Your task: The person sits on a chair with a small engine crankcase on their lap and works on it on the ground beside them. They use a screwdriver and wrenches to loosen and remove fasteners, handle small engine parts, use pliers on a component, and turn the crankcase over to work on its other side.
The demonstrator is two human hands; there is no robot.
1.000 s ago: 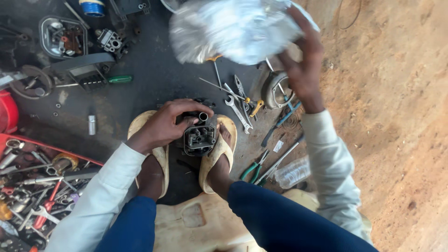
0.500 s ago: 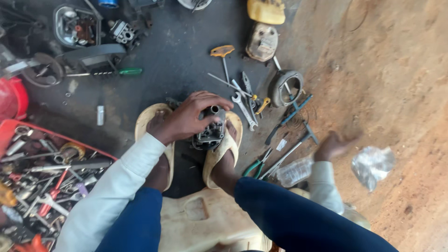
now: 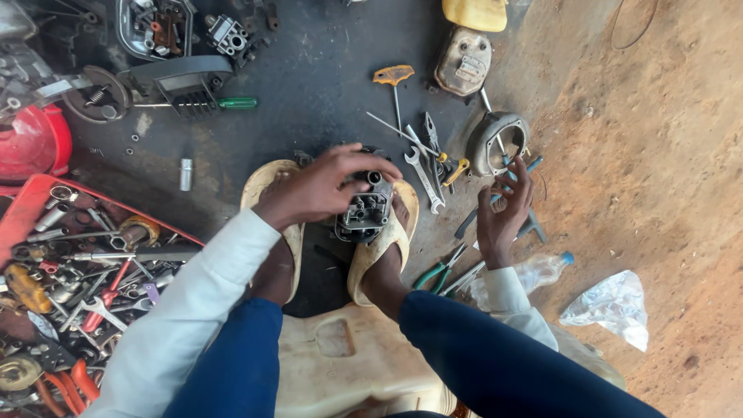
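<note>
My left hand (image 3: 321, 186) grips the top of a small dark engine block (image 3: 365, 209) that stands on the ground between my two feet in tan sandals (image 3: 271, 193). My right hand (image 3: 503, 213) hovers with fingers spread and holds nothing, just above loose hand tools: blue-handled screwdrivers (image 3: 534, 224), a wrench (image 3: 422, 174) and green-handled pliers (image 3: 433, 272). A crumpled clear plastic bag (image 3: 611, 306) lies on the reddish dirt to the right.
A red tray (image 3: 31, 209) full of several tools sits at left. Engine covers (image 3: 155, 31), a round metal housing (image 3: 495, 139), a T-handle driver (image 3: 395, 77), a green screwdriver (image 3: 232, 102) and a plastic bottle (image 3: 534, 271) lie around. I sit on a tan jerrycan (image 3: 348, 364).
My right hand dropped the plastic bag on the dirt at right, then came back left over the tools. My left hand stayed on the engine block.
</note>
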